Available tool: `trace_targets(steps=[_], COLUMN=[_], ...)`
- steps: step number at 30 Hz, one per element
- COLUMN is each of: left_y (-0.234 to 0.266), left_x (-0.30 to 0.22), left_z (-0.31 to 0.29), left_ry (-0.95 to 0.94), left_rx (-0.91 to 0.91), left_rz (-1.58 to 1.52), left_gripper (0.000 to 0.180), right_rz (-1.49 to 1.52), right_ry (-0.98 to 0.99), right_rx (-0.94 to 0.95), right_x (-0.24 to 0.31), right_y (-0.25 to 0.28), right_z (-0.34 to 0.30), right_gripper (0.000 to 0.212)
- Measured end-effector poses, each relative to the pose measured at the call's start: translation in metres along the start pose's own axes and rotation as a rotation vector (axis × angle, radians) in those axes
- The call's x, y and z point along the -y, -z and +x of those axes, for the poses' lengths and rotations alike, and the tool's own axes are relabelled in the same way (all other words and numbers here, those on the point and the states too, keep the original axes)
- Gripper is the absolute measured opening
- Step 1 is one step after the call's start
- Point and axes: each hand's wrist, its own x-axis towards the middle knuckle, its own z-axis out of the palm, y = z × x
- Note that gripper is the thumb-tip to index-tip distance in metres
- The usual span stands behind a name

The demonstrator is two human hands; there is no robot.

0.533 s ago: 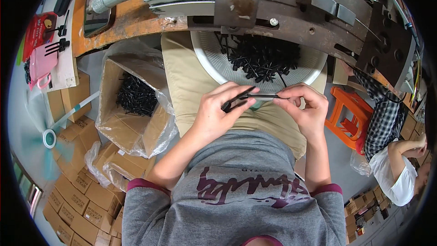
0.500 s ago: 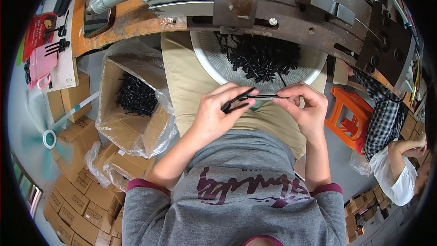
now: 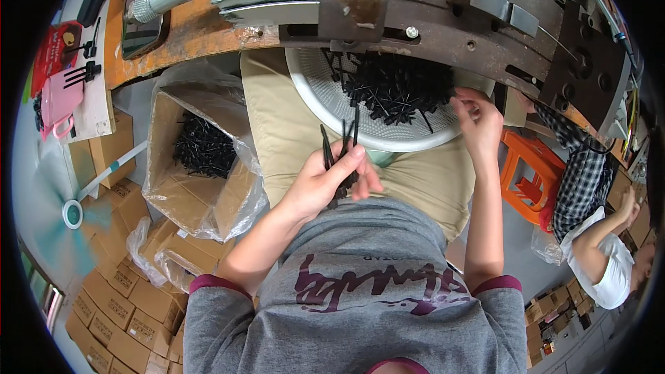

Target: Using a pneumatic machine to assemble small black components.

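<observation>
My left hand (image 3: 331, 179) is closed round several thin black rods (image 3: 355, 125) with thicker ends, above my lap. The rods point up and away from me, fanned apart. My right hand (image 3: 479, 123) is over the right rim of a white perforated basket (image 3: 313, 100), its fingers partly curled with the tips a little apart. Those tips are beside the heap of similar black rods (image 3: 398, 86) in the basket; nothing shows between them. The basket sits between my knees, its far side hidden under the bench edge.
A metal machine bed (image 3: 429, 41) on an orange wooden bench runs across the far side. To my left a plastic-lined carton (image 3: 163, 166) contains more black rods, near a turning fan (image 3: 71, 215) and stacked cartons (image 3: 131, 291). Rightward are an orange stool (image 3: 516, 173) and another person (image 3: 603, 256).
My hands have separated. The right one let go of the rod and moved away to the basket's right rim. My left hand turned, so its rods now point upward.
</observation>
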Motion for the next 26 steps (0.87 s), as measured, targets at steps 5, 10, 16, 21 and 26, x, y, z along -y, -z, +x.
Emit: trace_targets(steps=[5, 10, 16, 21, 26], left_y=[-0.019, -0.015, -0.010, -0.008, -0.007], left_x=[-0.007, -0.008, -0.007, -0.010, -0.008], left_z=[0.000, -0.001, 0.000, 0.004, 0.015], left_ry=[-0.036, -0.017, -0.018, -0.014, -0.022], left_rx=[-0.147, -0.171, -0.162, -0.229, -0.238], left_rz=[-0.214, -0.335, -0.287, -0.166, 0.011], left_gripper=[0.025, 0.026, 0.036, 0.029, 0.040], right_rz=[-0.375, -0.435, -0.425, -0.099, 0.185], right_ry=[0.321, 0.288, 0.370, 0.234, 0.481], right_rx=[-0.051, 0.024, 0.033, 0.117, 0.203], right_x=[-0.019, -0.024, -0.024, 0.018, 0.055], right_y=[-0.025, -0.038, -0.038, -0.004, 0.018], right_z=[0.016, 0.024, 0.024, -0.007, -0.051], right_gripper=[0.028, 0.033, 0.030, 0.023, 0.021])
